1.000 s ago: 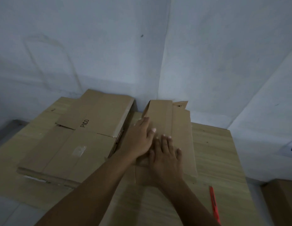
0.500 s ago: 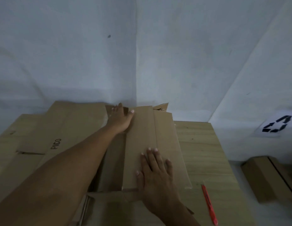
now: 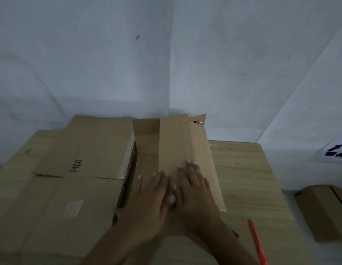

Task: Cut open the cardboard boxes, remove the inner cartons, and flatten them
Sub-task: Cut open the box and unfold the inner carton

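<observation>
Both hands flat on the carton point(image 3: 177, 150): left hand point(image 3: 149, 203) and right hand point(image 3: 195, 194) side by side, fingers straight, pressing down and gripping nothing. The carton lies on the table point(image 3: 242, 169), against the flattened PICO box point(image 3: 86, 169). A red cutter point(image 3: 257, 243) rests near the right forearm.

Matt cardboard carton point(image 3: 177, 150), wood-grain table point(image 3: 242, 169)

Dim, flat, bluish light with soft shadows, slight motion blur, and wide-angle bending at the edges
</observation>
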The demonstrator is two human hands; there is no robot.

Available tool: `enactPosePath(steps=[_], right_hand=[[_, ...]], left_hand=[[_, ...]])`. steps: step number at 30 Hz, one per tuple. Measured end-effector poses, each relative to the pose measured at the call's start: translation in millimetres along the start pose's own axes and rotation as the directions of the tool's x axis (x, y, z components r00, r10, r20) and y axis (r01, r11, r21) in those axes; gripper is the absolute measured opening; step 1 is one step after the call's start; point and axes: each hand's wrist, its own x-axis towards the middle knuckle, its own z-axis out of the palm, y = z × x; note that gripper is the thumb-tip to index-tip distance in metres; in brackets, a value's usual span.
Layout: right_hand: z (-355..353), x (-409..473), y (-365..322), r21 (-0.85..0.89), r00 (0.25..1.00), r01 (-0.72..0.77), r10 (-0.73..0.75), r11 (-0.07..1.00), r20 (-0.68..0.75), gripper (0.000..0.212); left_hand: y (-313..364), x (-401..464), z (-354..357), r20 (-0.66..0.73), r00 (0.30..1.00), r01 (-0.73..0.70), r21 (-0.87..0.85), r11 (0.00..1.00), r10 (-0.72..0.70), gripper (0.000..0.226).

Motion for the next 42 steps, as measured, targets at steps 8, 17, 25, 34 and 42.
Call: enactPosePath(steps=[8, 17, 25, 34, 42], right_hand=[[-5.3, 18.4, 13.9, -0.136, 0.937, -0.151, 0.098, 0.979, -0.337, 0.067], [38.7, -8.7, 68.8, -0.327, 0.993, -0.111, 0.094, 0.939, -0.066, 0.024], [82.0, -35.5, 115.5, -0.288, 0.990, -0.140, 0.129, 0.947, -0.058, 0.037], [108.3, -69.3, 120.1, -0.237, 0.831, -0.510, 0.545, 0.827, 0.111, 0.076], [98.6, -68.7, 113.2, -0.117, 0.804, -0.580, 0.589, 0.806, 0.075, 0.080]], left_hand=[[-12.8, 14.5, 51.2, -0.359, 0.928, 0.124, 0.053, 0.991, -0.097, 0.077], [-17.8, 21.2, 86.1, -0.252, 0.751, 0.385, -0.585, 0.714, -0.611, 0.033], [-44.7, 12.9, 135.1, -0.033, 0.561, 0.622, -0.643, 0.447, -0.827, 0.049], [-49.3, -5.1, 143.3, -0.001, 0.425, 0.817, -0.431, 0.384, -0.905, 0.081], [-57.5, -14.1, 147.2, 0.028, 0.546, 0.747, -0.468, 0.471, -0.837, 0.062]])
